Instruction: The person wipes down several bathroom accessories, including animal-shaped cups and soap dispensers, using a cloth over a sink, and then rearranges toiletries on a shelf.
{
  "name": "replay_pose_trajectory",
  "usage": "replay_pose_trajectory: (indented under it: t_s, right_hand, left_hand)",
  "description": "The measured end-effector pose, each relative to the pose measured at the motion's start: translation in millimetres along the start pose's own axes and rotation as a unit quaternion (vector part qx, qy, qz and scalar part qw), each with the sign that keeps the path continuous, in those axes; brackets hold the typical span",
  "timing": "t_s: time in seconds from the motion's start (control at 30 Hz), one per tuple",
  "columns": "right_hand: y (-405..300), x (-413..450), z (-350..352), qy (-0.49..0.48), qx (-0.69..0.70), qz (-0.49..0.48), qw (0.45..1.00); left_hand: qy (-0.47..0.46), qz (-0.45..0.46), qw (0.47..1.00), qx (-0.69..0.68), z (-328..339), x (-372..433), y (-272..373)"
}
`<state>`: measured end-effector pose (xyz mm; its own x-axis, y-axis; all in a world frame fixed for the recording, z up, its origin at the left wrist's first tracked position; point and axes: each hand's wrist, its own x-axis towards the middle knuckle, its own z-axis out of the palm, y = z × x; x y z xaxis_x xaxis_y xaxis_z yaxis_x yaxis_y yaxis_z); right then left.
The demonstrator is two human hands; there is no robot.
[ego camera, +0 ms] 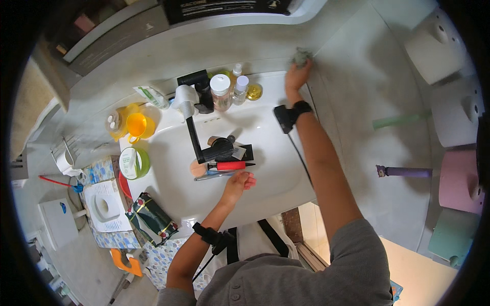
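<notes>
My right hand (pixel 298 75) is stretched to the back right corner of the white washbasin (pixel 275 191). It grips a crumpled grey-green cloth (pixel 302 56) against the tiled wall near the corner. Low over the basin bowl, my left hand (pixel 236 186) has its fingers bent; whether something small is inside them is hidden. Just beyond it lie a red and black pump-like tool (pixel 229 165) and a slim bluish-grey stick (pixel 212 176). A round peach-coloured puff (pixel 197 168) and a black flat packet (pixel 247 152) are also in the bowl, partly under the black faucet spout (pixel 194 139).
Along the basin's back rim stand a white-capped jar (pixel 221 91), a lilac-capped bottle (pixel 240 90) and a gold lid (pixel 254 92). At left are a yellow cup (pixel 140 125), a green tub (pixel 134 163) and a dark wipes pack (pixel 153 220). Coloured holders (pixel 461 179) line the right wall.
</notes>
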<state>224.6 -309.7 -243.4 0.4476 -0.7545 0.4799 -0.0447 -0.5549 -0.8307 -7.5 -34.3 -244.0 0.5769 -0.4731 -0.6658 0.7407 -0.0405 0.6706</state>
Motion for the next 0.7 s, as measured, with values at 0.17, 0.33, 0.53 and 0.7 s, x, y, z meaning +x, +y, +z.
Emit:
replay_pose_trajectory:
  t_s: [0.17,0.33,0.53,0.7]
  right_hand:
    - [-11,-58,15,-0.198,-0.078,0.092,0.973]
    - [-29,-8,-20,-0.116,0.000,-0.117,0.986]
    - [-25,-9,-16,-0.197,-0.084,-0.273,0.938]
    - [25,-36,-24,-0.309,-0.212,-0.308,0.875]
  left_hand:
    - [-0.032,-0.022,0.999,0.015,7,3,-13]
    - [-0.038,-0.028,0.998,0.030,15,-3,-9]
    - [-0.042,-0.038,0.998,0.013,10,-3,-22]
    - [-0.052,-0.031,0.998,0.018,12,-3,-22]
